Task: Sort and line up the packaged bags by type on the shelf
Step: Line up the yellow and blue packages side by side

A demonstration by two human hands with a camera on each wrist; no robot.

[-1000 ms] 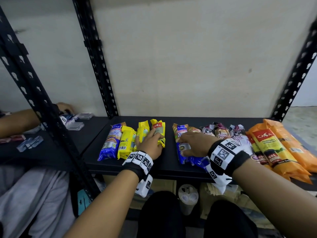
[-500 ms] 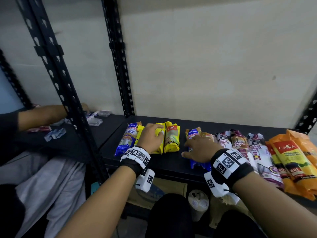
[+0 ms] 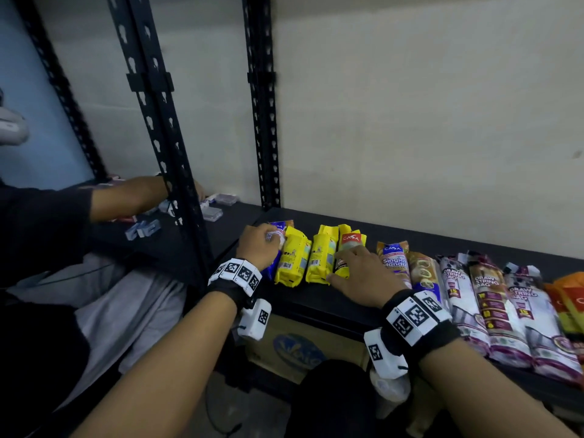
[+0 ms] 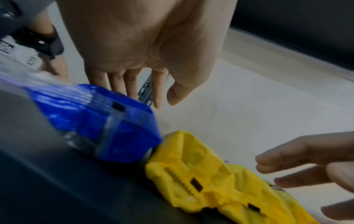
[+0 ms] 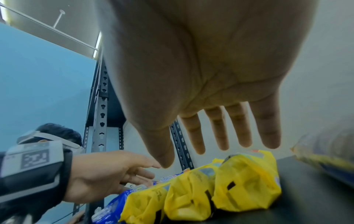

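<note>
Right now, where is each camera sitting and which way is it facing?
Head: on the head, looking down at the shelf, both forearms showing.
Left wrist: under the left hand, facing the blue pack.
Right wrist: under the right hand, facing the yellow packs.
All three share the yellow packs.

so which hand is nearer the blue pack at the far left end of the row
Left. The left hand rests on the blue pack; the right hand is three yellow packs away, on the rightmost one.

Packaged bags [image 3: 392,267] side by side in a row along the shelf [image 3: 331,303], left to right.
</note>
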